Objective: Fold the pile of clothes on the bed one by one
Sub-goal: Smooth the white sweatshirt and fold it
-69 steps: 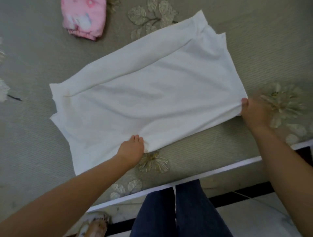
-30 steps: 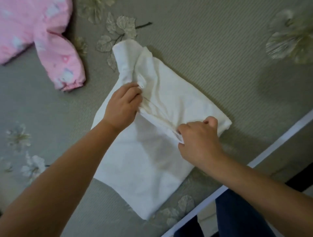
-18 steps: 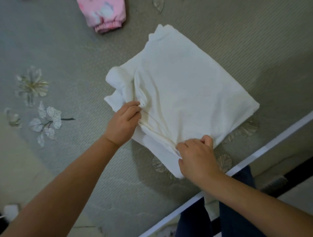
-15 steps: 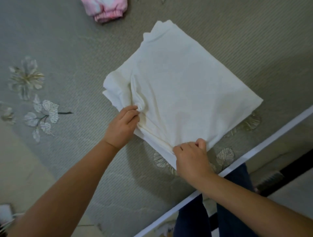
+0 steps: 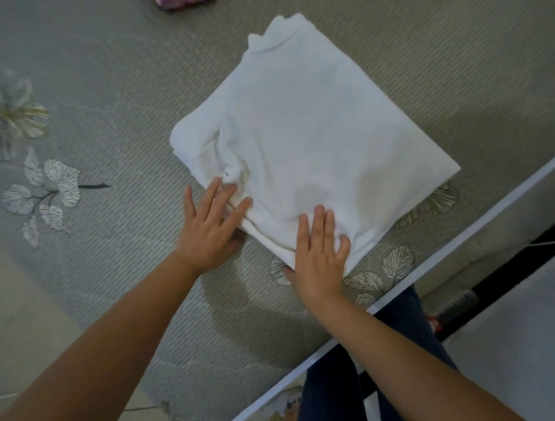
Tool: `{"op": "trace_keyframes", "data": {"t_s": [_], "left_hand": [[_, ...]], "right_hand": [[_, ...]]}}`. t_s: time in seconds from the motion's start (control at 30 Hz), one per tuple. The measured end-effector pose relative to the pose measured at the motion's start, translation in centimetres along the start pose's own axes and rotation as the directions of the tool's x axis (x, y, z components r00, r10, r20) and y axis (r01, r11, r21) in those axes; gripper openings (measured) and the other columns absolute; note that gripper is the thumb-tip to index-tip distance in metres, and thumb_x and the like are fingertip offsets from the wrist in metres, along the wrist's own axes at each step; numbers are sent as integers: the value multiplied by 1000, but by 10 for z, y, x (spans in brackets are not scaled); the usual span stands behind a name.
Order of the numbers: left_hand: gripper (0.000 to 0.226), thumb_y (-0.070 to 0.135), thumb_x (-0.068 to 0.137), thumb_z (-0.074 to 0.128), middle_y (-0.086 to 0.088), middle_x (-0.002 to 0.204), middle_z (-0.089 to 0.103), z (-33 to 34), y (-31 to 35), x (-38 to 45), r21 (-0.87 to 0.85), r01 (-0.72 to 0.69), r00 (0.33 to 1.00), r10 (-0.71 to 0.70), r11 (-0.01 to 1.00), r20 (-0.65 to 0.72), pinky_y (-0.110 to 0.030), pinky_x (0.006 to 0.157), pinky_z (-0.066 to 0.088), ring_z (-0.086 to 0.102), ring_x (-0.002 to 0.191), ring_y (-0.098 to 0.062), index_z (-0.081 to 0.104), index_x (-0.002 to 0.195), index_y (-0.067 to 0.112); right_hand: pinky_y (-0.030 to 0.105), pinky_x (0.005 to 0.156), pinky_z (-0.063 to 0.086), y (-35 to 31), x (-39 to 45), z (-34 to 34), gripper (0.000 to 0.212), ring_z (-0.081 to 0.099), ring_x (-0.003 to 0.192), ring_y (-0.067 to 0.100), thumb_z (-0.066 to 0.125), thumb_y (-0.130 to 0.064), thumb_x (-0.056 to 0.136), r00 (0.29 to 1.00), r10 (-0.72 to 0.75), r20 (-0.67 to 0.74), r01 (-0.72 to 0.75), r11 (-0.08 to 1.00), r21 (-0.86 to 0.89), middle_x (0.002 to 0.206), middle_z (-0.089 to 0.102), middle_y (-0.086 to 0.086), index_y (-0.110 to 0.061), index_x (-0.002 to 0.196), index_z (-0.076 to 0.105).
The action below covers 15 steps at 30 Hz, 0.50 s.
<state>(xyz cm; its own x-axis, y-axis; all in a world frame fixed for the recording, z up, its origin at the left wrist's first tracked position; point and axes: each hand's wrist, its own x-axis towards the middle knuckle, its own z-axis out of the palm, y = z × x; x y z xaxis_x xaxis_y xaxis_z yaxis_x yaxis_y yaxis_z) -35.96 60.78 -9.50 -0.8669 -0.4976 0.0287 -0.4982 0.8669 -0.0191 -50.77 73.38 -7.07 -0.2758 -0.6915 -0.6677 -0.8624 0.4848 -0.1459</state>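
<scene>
Bed carried white garment folded near its front edge. Left hand and right hand pressed it, fingers flat, gripping nothing. Pink garment at far edge looked unfolded.

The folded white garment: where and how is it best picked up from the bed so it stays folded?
Probably from its two opposite side edges, one flat hand slid under each. The folded white garment lies flat on the bed, loose layers bunched at its near-left corner; left hand and right hand rest there now, fingers straight.
</scene>
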Motion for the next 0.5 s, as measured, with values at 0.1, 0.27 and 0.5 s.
{"op": "trace_keyframes", "data": {"t_s": [0.1, 0.27, 0.5], "left_hand": [[67, 46, 71, 64, -20, 119, 60, 5, 0, 10, 8, -82, 994, 82, 997, -77, -56, 104, 18, 46, 120, -38, 44, 122, 8], [46, 15, 81, 45, -11, 124, 59, 12, 5, 36, 109, -179, 979, 188, 978, -78, -46, 107, 21, 48, 122, -27, 41, 125, 5], [38, 7, 78, 39, -15, 104, 69, -12, 16, 54, 30, -14, 997, 16, 999, -70, -60, 74, 47, 64, 99, -35, 67, 101, -3]], "right_hand": [[54, 102, 31, -5, 3, -2, 90, 24, 135, 37, 79, -33, 65, 994, 48, -101, -55, 996, -69, 147, 21, 23, -9, 139, 34], [46, 92, 46, 3, 11, 0, 50, 59, 108, 36, 60, -7, 60, 969, -109, -221, 55, 970, -237, 115, 61, 25, 1, 109, 65], [37, 115, -4, 33, 9, -63, 68, 14, 140, 30, 47, -8, 88, 968, -249, 18, 248, 953, -174, 151, 14, 21, 3, 143, 10]]}}
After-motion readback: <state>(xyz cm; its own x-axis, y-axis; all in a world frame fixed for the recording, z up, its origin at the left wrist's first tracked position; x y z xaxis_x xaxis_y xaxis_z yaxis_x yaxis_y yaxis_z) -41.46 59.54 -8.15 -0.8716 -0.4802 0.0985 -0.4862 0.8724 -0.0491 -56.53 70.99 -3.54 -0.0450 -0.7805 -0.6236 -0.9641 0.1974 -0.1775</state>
